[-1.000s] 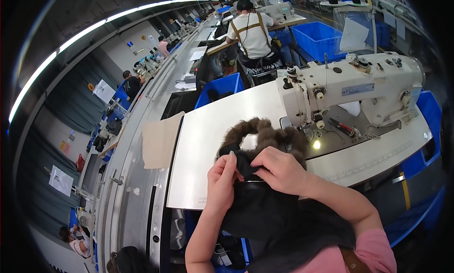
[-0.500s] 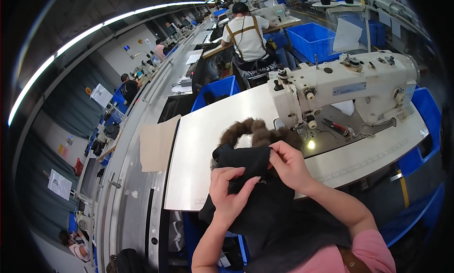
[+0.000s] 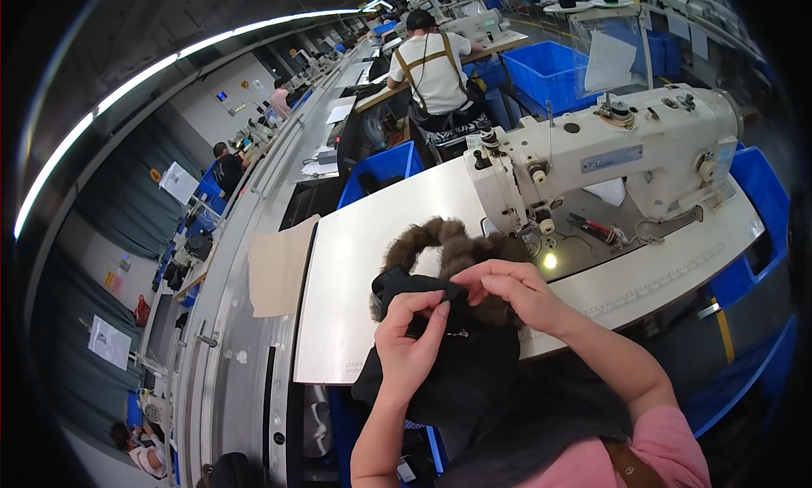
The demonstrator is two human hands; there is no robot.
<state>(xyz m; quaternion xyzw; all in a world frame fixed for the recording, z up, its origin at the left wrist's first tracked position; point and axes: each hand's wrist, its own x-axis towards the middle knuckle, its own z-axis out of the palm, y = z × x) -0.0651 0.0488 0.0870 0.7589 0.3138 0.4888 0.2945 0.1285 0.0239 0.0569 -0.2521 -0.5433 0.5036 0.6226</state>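
Note:
Black fabric [image 3: 478, 361] hangs over the near edge of the white sewing table and down across my lap. Brown fluffy fur trim [image 3: 461, 255] lies just beyond it, close to the needle area of the sewing machine [image 3: 592, 150]. My left hand [image 3: 408, 327] pinches a fold of the black fabric between thumb and fingers. Beside it, my right hand [image 3: 507, 289] has its fingertips closed at the upper edge of that fold. A small pale bit shows on the fabric below the hands; what it is I cannot make out.
Small red-handled snips [image 3: 595, 229] lie on the machine bed under the arm. A beige cloth piece [image 3: 279, 268] rests on the ledge at the left. Blue bins [image 3: 385, 171] stand beyond the table and at the right. Ahead, a person in a white shirt [image 3: 431, 74] sits at another machine.
The fold of black fabric has become smaller and more bunched. My right hand has shifted left and turned over its edge, while my left hand still pinches.

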